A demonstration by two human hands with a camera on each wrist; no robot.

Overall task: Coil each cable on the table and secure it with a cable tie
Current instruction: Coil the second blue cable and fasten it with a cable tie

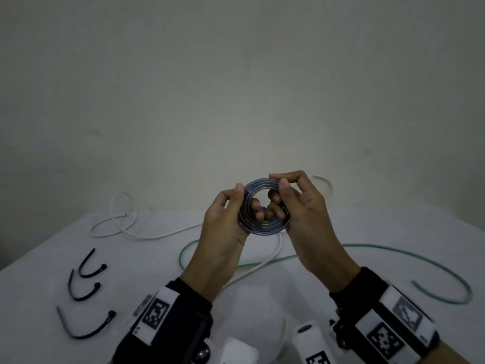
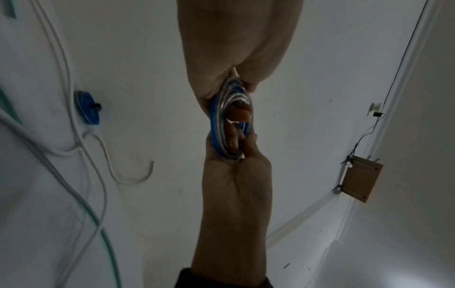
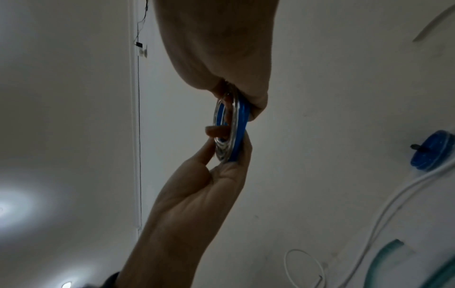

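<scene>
While both hands pinch the coil [image 1: 263, 206] above the table [image 1: 157, 258], left hand [image 1: 223, 227] and right hand [image 1: 304, 214] on opposite rims, likely to stop it springing open, three ties [image 1: 89, 266] lie left of it, ready.

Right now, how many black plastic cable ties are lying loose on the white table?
3, all on the table's left side: the farthest black plastic cable tie, the middle one just nearer, and the nearest one beside the left wrist. Others may be hidden.
</scene>
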